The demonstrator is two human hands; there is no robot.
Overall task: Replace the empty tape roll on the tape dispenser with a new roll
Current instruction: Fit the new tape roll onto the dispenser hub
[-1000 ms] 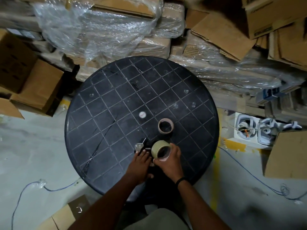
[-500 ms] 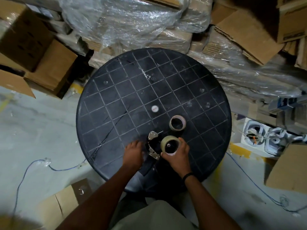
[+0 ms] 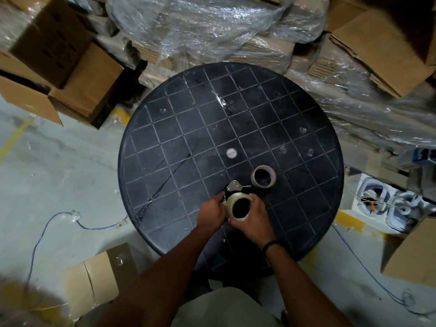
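On the round black table [image 3: 165, 147], near its front edge, my right hand [image 3: 252, 220] grips a pale new tape roll [image 3: 232, 201] from the right, its hole facing up. My left hand [image 3: 211, 212] presses against the roll's left side and holds the black tape dispenser [image 3: 232, 187] underneath; only its metal plate and dark tip show beyond the roll. The empty brown cardboard core [image 3: 263, 177] stands just behind and to the right, apart from my hands.
Plastic-wrapped cardboard stacks [image 3: 212, 31] crowd the table's far side, with open boxes [image 3: 70, 74] at the left. A blue wire [image 3: 56, 223] trails over the concrete floor on the left. More boxes [image 3: 99, 274] sit near my left arm and at the right edge.
My left hand has moved right onto the dispenser and against the roll. The new roll has come over the dispenser, hiding most of it. The camera view has shifted.
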